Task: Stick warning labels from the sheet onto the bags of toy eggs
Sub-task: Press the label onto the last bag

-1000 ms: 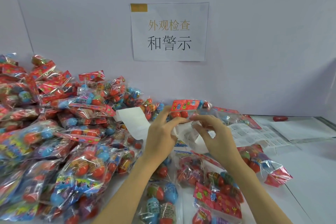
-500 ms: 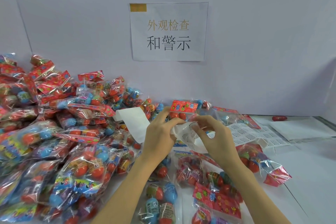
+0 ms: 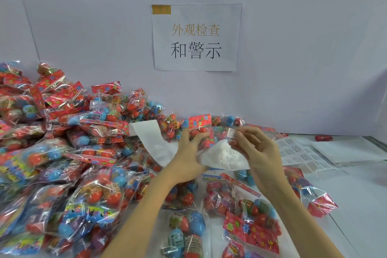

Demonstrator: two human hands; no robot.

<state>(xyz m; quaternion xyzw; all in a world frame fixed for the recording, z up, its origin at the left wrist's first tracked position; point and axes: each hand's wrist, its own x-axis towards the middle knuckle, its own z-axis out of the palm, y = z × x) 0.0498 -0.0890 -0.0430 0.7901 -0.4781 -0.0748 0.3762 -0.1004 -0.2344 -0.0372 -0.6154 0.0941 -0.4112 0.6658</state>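
So closest to the camera there's a few bags of toy eggs (image 3: 189, 234) lying flat on the table (image 3: 360, 201) between the forearms, probably kept there so they're right under the hands for labelling. A bit further up, the left hand (image 3: 188, 153) has its fingers curled round the label sheet (image 3: 224, 156), bunching it up and holding it steady. My guess is that's so the other hand can peel against it. The right hand (image 3: 259, 153) pinches a small white warning label (image 3: 232, 132) at its fingertips, lifted just above the sheet with the other fingers loosely spread. Looks freshly peeled and ready to go on a bag. Off to the right more label sheets (image 3: 297, 153) lie flat, spares I'd say. Left side is a big pile of bags (image 3: 62, 142) against the wall, and a printed sign (image 3: 195, 36) is stuck up behind it all.
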